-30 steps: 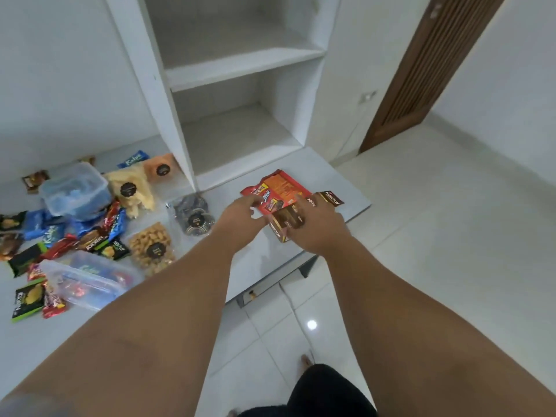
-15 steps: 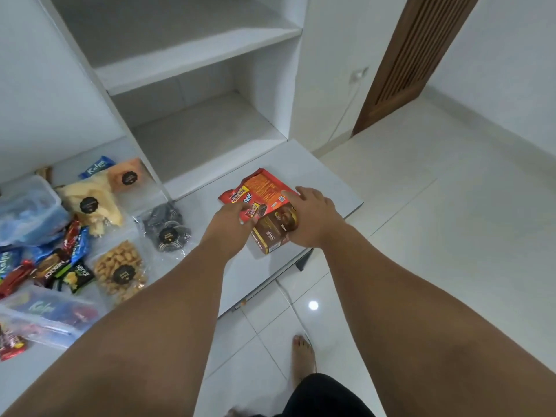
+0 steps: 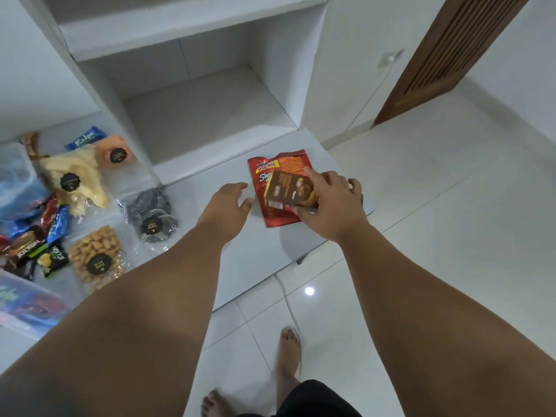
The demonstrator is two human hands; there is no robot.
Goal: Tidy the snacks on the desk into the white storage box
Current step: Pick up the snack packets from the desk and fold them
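Observation:
My right hand grips a small brown chocolate box, lifted a little above a red Beng-Beng snack bag that lies flat on the white desk. Just left of the bag my left hand hovers with relaxed fingers and holds nothing. Clear bags of snacks lie further left: peanuts, dark round biscuits and pale crackers. A clear plastic box with blue packets sits at the far left, and a second one is at the lower left edge.
Several small wrapped bars are heaped between the two boxes. A blue Kalpa packet and an orange bag lie near the back. White open shelves rise behind the desk. The desk's right corner ends over tiled floor; my bare feet stand below.
My left hand has let go of the red bag and drawn back to the left. My right hand has raised the brown box over the bag, which now lies flat.

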